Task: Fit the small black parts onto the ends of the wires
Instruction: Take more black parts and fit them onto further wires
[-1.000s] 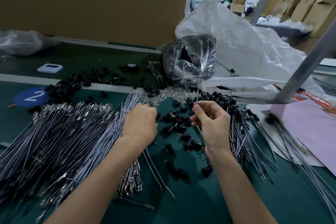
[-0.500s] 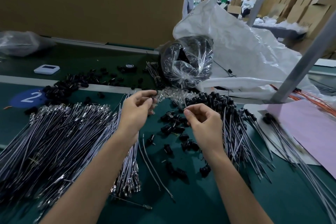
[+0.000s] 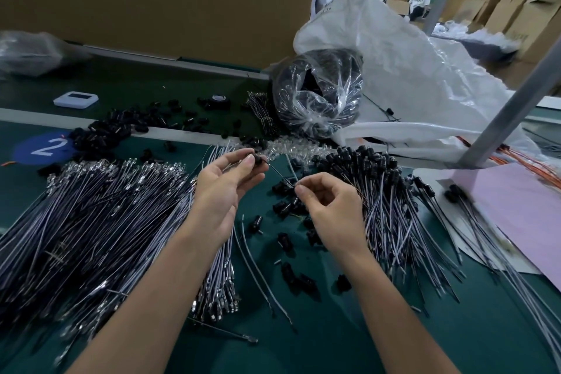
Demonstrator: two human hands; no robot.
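Green matting (image 3: 334, 328) covers your bench. Your left hand (image 3: 226, 188) pinches a black part (image 3: 258, 158) between thumb and forefinger. Your right hand (image 3: 329, 209) pinches a thin wire (image 3: 279, 174) whose far end reaches that part. Both hands are raised above the matting. Bare wires (image 3: 100, 222) are heaped to your left and capped wires (image 3: 385, 200) to your right, with loose parts (image 3: 285, 206) scattered between them. A clear bag (image 3: 318, 94) sits behind.
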